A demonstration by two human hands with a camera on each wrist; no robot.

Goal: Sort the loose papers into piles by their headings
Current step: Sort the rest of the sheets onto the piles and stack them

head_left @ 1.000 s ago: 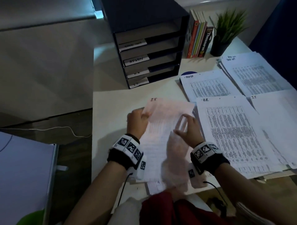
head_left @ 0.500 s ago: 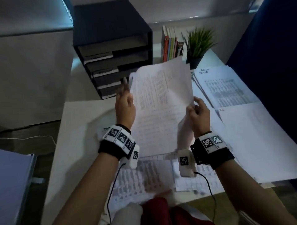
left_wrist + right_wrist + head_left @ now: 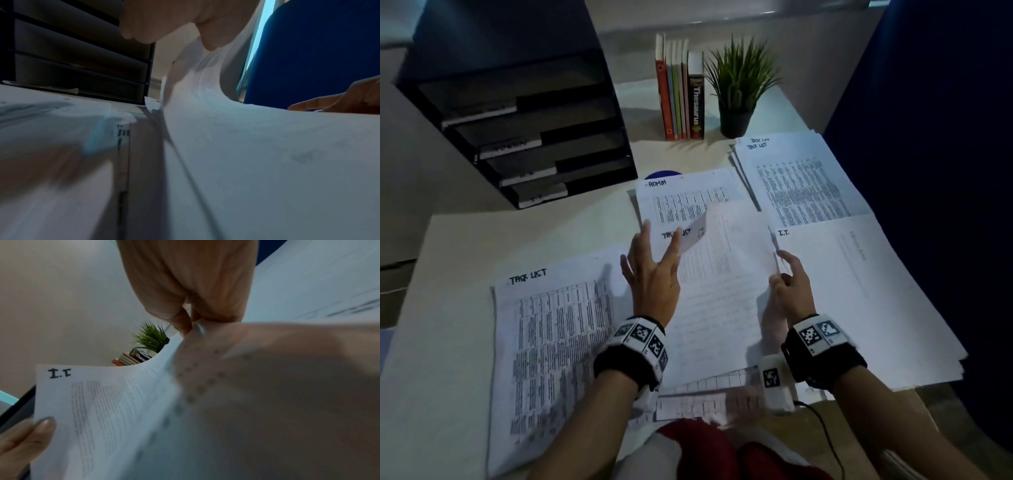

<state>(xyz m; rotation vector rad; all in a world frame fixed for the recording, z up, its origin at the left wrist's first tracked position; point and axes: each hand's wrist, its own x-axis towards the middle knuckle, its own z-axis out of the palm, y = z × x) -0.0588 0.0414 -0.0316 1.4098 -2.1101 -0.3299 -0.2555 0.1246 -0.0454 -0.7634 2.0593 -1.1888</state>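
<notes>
White desk: our right hand pinches the white printed sheet headed "I.T" at centre; left hand splayed, touching it. "I.T." pile at 3 o'clock, "TASK LIST" pile at 9.

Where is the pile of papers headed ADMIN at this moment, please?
In the head view the ADMIN pile lies mid-desk, right of the black tray organiser, left of the far TASK LIST pile, its near edge hidden by the lifted sheet.
</notes>
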